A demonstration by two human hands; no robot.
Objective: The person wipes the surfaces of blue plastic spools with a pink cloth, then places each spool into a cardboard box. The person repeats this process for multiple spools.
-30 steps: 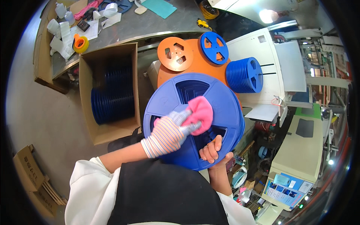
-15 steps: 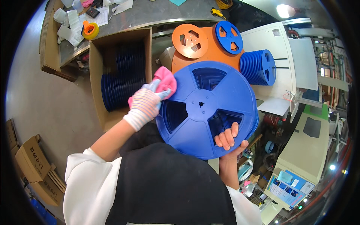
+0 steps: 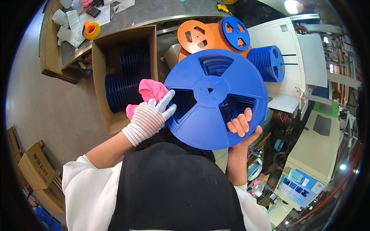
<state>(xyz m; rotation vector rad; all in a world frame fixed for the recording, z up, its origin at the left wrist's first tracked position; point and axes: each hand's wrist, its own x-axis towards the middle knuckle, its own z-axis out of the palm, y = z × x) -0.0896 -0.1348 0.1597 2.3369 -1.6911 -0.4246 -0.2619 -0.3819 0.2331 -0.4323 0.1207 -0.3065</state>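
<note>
A stack of large blue plastic reels tilts up in front of my apron, its top face with a small centre hole and three wide cut-outs. My bare right hand grips the stack at the lower right, fingers curled through a cut-out and thumb outside the rim. My left hand, in a striped knit glove, holds a crumpled pink cloth. Its index finger and thumb reach over the reel's left rim beside another cut-out. Part of the cloth is hidden behind the glove.
Left of the reels, an open cardboard box holds rows of dark blue reels. Beyond are an orange reel, a small blue reel and a blue reel stack by two rods. A tape roll lies on the grey workbench.
The reel stack has shifted slightly up and right with my right hand. My left hand and the cloth have moved down and left, from the upper-left rim to the left cut-out.
</note>
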